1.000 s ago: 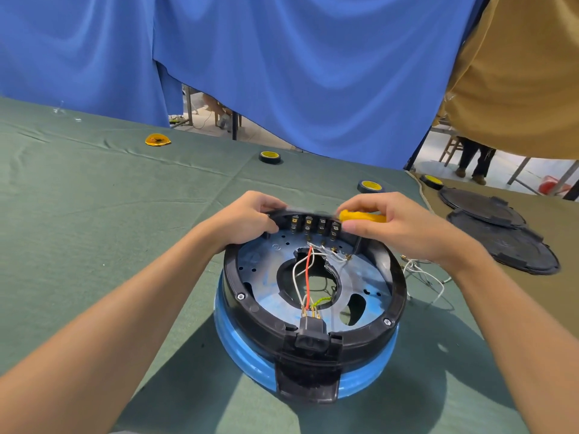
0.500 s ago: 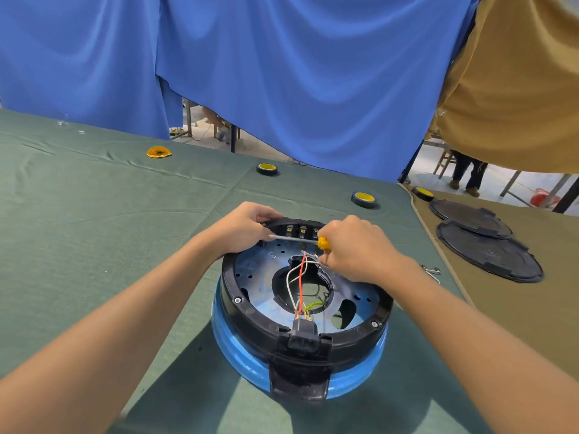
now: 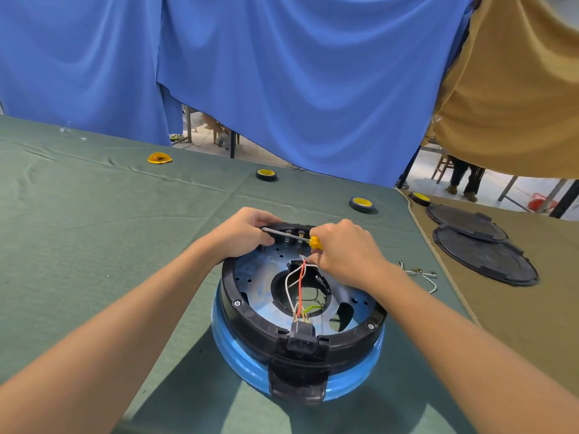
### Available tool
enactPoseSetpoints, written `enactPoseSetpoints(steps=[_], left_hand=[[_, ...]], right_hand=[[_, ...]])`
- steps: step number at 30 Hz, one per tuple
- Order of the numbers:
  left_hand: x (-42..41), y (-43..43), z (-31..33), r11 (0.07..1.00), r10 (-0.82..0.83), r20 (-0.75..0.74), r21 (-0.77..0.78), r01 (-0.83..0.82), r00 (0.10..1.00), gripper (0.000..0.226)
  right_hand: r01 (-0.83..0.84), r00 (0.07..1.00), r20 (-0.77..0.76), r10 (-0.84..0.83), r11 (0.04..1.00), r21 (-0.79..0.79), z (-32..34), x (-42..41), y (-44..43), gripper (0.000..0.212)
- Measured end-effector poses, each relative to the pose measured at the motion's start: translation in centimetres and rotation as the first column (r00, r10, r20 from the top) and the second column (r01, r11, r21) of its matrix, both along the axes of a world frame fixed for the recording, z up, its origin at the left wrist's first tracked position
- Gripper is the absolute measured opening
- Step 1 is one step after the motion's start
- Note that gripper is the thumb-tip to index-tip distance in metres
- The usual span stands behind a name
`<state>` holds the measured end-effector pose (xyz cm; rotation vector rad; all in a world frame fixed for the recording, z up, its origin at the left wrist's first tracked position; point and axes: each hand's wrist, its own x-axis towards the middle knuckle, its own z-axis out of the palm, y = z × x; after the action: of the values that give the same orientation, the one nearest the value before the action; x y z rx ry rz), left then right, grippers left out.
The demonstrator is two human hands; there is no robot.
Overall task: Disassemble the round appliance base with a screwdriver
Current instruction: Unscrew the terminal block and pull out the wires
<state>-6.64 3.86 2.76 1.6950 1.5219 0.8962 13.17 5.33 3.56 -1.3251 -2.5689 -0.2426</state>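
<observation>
Round appliance base [image 3: 250, 321] sits on the green cloth [image 3: 94, 230], black ring over blue shell, red and white wires [image 3: 300, 281] crossing its centre hole; left hand [image 3: 244, 233] at its far-left rim, fingers curled over the edge and gripping it; right hand [image 3: 347, 252] over its far side, fingers wrapped round the yellow handle of the screwdriver [image 3: 285, 234], shaft nearly level above the rim, tip by the left fingers. Right of the base: loose wire ends [image 3: 419, 274], then two black discs [image 3: 485, 258]; beyond the base, tape rolls [image 3: 362, 204].

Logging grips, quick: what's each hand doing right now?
Left hand: grips the base rim.
Right hand: holds the screwdriver.
</observation>
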Motion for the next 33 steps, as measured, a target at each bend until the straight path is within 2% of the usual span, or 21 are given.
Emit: enactPoseSetpoints(steps=[3,8,13,18,22,25,30,33], left_hand=[[0.0,0.1,0.0,1.0,-0.006,0.005,-0.004,0.006,1.0,0.037],[0.0,0.1,-0.1,1.0,-0.005,0.02,-0.003,0.006,1.0,0.036],[-0.1,0.3,-0.2,1.0,0.011,0.002,0.0,-0.011,1.0,0.038],[-0.1,0.3,-0.2,1.0,0.0,-0.01,0.006,0.0,1.0,0.039],[-0.1,0.4,-0.3,1.0,0.0,0.018,0.02,0.0,1.0,0.039],[-0.2,0.4,-0.3,1.0,-0.016,0.034,0.023,0.015,0.999,0.038],[-0.4,0.7,-0.6,1.0,-0.02,0.005,0.023,0.02,1.0,0.037],[-0.4,0.8,-0.6,0.999,-0.022,-0.016,0.042,0.023,1.0,0.037]], right_hand=[[-0.017,1.0,-0.001,0.017,0.998,-0.062,0.1,-0.4,-0.1,0.037],[-0.012,0.999,-0.037,0.009,0.997,-0.08,0.0,-0.6,-0.2,0.024],[0.058,0.994,-0.084,-0.063,0.996,-0.069,0.2,-0.3,-0.1,0.04],[0.074,0.995,-0.066,-0.08,0.993,-0.088,-0.2,-0.6,-0.4,0.035],[0.076,0.985,-0.145,-0.096,0.987,-0.141,-0.1,-0.5,-0.3,0.035],[0.041,0.973,-0.221,-0.066,0.992,-0.119,0.2,-0.3,-0.3,0.039],[-0.011,0.956,-0.292,-0.001,0.999,-0.04,1.4,0.3,-0.6,0.026],[-0.045,0.939,-0.338,0.068,0.996,0.077,2.3,0.7,-0.9,0.04]])
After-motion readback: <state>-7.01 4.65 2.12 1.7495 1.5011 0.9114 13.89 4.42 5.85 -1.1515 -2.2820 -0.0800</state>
